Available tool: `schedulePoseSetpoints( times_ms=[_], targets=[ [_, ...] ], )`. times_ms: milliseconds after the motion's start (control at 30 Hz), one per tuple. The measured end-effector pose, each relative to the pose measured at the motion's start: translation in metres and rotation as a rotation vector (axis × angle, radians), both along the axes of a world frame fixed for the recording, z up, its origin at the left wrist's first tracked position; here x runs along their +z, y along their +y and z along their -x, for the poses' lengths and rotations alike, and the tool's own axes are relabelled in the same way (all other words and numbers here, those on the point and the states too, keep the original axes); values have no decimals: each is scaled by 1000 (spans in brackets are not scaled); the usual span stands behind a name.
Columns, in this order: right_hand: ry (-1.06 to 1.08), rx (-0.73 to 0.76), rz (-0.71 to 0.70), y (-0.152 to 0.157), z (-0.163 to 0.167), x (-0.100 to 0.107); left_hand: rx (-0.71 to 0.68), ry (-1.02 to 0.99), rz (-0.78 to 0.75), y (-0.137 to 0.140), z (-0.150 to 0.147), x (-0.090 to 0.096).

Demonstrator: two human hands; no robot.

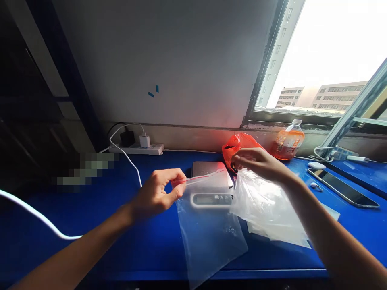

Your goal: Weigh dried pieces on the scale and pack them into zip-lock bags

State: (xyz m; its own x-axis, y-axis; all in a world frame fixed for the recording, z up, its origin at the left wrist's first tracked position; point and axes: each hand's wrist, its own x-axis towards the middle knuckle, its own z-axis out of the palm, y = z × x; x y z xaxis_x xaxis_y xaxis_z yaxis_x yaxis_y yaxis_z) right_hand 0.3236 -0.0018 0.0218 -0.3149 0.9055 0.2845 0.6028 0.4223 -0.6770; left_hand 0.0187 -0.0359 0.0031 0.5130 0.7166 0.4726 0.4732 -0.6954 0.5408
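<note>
My left hand (165, 189) pinches the top corner of a clear zip-lock bag (211, 241) with a red seal line. The bag hangs open-sided and flat in front of a kitchen scale (208, 169), whose display panel shows through the film. My right hand (254, 161) is at the mouth of a red plastic bag (242, 141), fingers bent together over something dark; what they grip is hidden. Just below that hand, a heap of clear plastic bags (266, 205) lies on the blue table.
A drink bottle (288, 141) stands by the window. On the right are a phone (343, 187), an earbud (316, 186) and its white case (316, 165). A power strip (151, 150) with a charger (144, 140) sits along the wall; a white cable (42, 219) crosses the left side.
</note>
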Motion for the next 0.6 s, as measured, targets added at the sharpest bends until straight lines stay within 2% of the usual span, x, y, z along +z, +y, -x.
schedulePoseSetpoints(
  times_ms=[33, 100, 133, 200, 300, 400, 600],
  targets=[
    [-98, -82, -28, 14, -15, 1, -2, 6, 13, 1, 0, -1],
    [-302, -348, -124, 43, -44, -1, -17, 27, 45, 2, -1, -3],
    [-374, -419, -169, 56, -56, -4, -24, 38, 60, 2, -2, -3],
    [-490, -430, -226, 79, -73, -12, -36, 59, 79, 2, -4, -3],
    [-585, -317, -226, 99, -80, -25, -47, 71, 85, 1, -6, -2],
    [-627, -250, -186, 108, -78, -32, -49, 78, 76, 1, -7, -2],
    [-661, -307, -198, 111, -78, -39, -74, 69, 58, -1, -6, -2]
  ],
)
